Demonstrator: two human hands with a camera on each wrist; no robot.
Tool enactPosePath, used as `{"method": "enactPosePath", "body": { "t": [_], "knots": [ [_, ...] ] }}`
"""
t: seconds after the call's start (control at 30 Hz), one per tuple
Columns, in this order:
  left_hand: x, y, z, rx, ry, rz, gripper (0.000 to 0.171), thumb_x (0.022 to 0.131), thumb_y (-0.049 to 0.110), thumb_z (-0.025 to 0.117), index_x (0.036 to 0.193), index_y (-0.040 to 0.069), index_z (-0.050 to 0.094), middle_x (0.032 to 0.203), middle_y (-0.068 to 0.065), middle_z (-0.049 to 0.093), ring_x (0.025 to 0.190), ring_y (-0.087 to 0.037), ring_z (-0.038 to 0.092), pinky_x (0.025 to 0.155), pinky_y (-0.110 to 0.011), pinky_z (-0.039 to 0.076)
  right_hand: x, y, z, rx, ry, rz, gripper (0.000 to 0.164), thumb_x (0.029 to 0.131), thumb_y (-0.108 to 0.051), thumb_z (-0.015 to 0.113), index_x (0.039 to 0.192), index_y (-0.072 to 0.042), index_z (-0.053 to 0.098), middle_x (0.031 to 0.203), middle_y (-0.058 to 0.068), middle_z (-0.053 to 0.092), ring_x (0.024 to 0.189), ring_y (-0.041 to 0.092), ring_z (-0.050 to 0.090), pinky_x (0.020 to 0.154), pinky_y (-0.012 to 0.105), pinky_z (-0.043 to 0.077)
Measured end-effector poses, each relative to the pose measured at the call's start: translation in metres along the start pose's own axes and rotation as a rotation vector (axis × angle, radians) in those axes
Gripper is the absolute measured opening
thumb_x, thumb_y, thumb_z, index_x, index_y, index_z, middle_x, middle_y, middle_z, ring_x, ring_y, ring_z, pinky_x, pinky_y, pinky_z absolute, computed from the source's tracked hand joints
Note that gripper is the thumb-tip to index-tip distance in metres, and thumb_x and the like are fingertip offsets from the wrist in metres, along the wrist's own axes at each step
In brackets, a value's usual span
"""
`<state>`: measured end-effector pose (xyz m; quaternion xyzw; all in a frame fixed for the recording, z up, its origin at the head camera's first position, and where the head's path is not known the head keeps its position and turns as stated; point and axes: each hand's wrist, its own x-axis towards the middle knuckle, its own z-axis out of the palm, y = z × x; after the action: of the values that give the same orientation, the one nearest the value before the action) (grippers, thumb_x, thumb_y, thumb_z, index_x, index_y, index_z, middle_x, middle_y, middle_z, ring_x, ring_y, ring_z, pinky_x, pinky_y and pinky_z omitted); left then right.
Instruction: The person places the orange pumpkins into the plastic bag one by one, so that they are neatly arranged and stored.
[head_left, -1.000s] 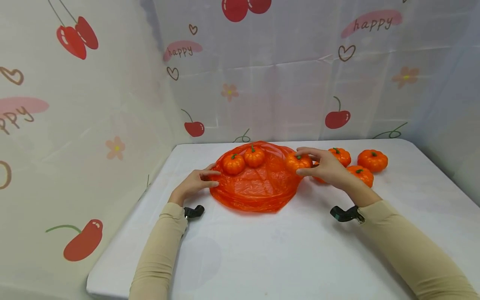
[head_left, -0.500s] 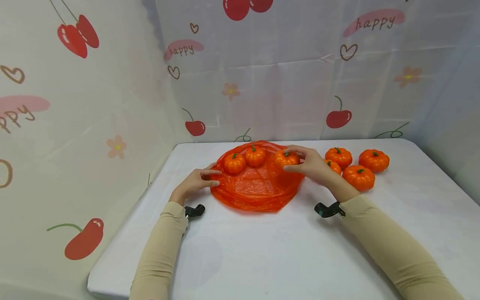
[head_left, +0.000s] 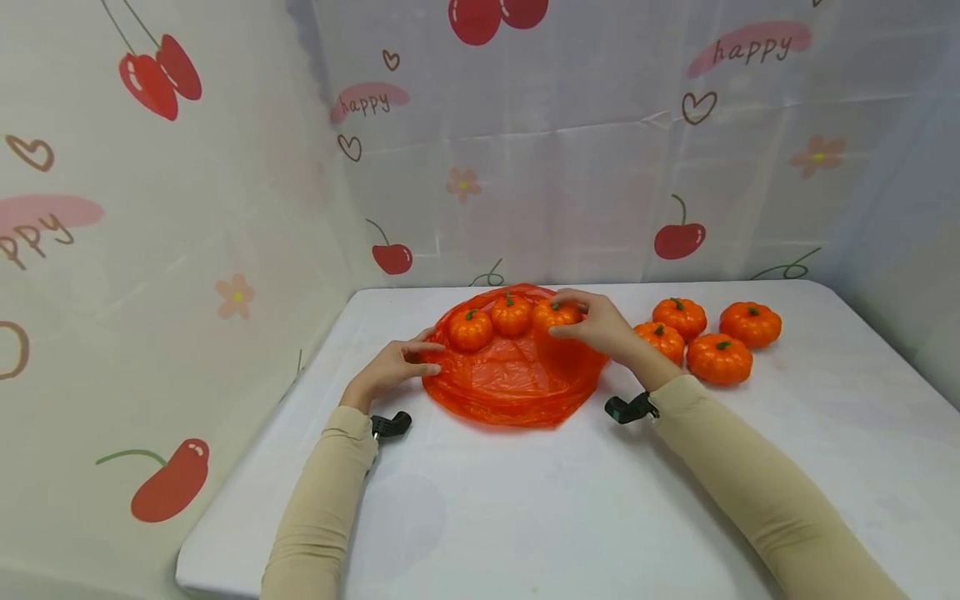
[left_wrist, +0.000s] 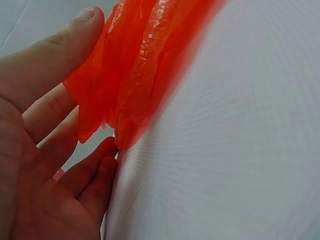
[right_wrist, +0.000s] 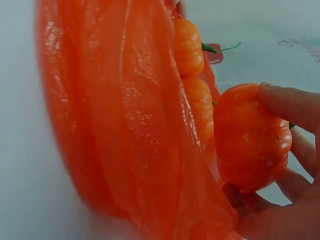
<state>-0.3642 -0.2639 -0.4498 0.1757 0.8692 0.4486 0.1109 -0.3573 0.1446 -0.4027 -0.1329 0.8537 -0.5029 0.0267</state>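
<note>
A red plastic bag (head_left: pixel 495 379) lies spread on the table with its mouth facing up. Two small orange toy pumpkins (head_left: pixel 471 330) sit inside at its back left. My right hand (head_left: pixel 603 327) holds a third pumpkin (head_left: pixel 553 315) over the bag, right beside those two; in the right wrist view thumb and fingers wrap this pumpkin (right_wrist: pixel 250 137). At the bag's left edge rests my left hand (head_left: pixel 390 367). In the left wrist view its thumb (left_wrist: pixel 55 60) and fingers are spread apart, with the bag's edge (left_wrist: pixel 135 65) between them and fingertips partly behind the plastic.
Several more pumpkins (head_left: pixel 718 359) stand grouped on the white table (head_left: pixel 465 508), right of the bag. Behind the table hangs a printed curtain (head_left: pixel 555 192), and another one (head_left: pixel 187 333) closes off the left side.
My right hand has carried the pumpkin leftward over the bag, closer to the two inside. Pumpkins behind that hand now show more fully. The left hand has stayed at the bag's edge.
</note>
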Motion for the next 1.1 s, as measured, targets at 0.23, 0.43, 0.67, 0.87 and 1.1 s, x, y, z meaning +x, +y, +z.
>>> {"method": "enactPosePath", "body": {
  "t": [0.23, 0.43, 0.67, 0.87, 1.1],
  "knots": [
    [0.0, 0.002, 0.0, 0.002, -0.002, -0.004, 0.05, 0.088, 0.041, 0.081, 0.134, 0.027, 0.07, 0.168, 0.007, 0.033, 0.16, -0.026, 0.022, 0.129, -0.054, 0.021, 0.016, -0.005, 0.003, -0.073, 0.016, 0.014, 0.048, 0.088, -0.024, 0.082, 0.132, -0.018, 0.064, 0.152, 0.012, 0.051, 0.134, 0.037, 0.048, 0.116, 0.057, 0.044],
    [-0.001, 0.003, -0.001, 0.002, -0.007, -0.003, 0.05, 0.088, 0.04, 0.081, 0.135, 0.026, 0.07, 0.169, 0.007, 0.032, 0.16, -0.027, 0.021, 0.129, -0.054, 0.022, 0.029, -0.01, 0.006, -0.096, 0.008, 0.055, 0.051, 0.087, -0.022, 0.082, 0.134, -0.016, 0.064, 0.156, 0.014, 0.047, 0.138, 0.038, 0.045, 0.118, 0.059, 0.039],
    [0.0, -0.001, 0.001, -0.002, -0.005, 0.014, 0.047, 0.088, 0.039, 0.082, 0.133, 0.028, 0.071, 0.168, 0.005, 0.034, 0.16, -0.024, 0.023, 0.128, -0.05, 0.026, 0.04, -0.018, 0.013, -0.157, -0.005, 0.095, 0.053, 0.086, -0.019, 0.082, 0.134, -0.01, 0.062, 0.154, 0.017, 0.048, 0.131, 0.037, 0.05, 0.112, 0.054, 0.046],
    [0.0, 0.0, 0.002, -0.012, -0.005, 0.027, 0.046, 0.088, 0.037, 0.082, 0.132, 0.025, 0.072, 0.168, 0.002, 0.035, 0.159, -0.025, 0.025, 0.128, -0.049, 0.027, 0.044, -0.025, 0.014, -0.158, -0.013, 0.138, 0.052, 0.086, -0.013, 0.081, 0.132, -0.006, 0.058, 0.147, 0.017, 0.052, 0.125, 0.035, 0.051, 0.107, 0.051, 0.049],
    [-0.001, 0.0, 0.001, -0.031, -0.009, 0.014, 0.046, 0.088, 0.036, 0.082, 0.132, 0.026, 0.072, 0.168, 0.002, 0.034, 0.16, -0.025, 0.022, 0.128, -0.05, 0.027, 0.051, -0.022, 0.019, -0.173, -0.014, 0.153, 0.049, 0.087, -0.011, 0.081, 0.129, -0.006, 0.057, 0.137, 0.017, 0.056, 0.114, 0.033, 0.052, 0.1, 0.046, 0.052]
  ]
}}
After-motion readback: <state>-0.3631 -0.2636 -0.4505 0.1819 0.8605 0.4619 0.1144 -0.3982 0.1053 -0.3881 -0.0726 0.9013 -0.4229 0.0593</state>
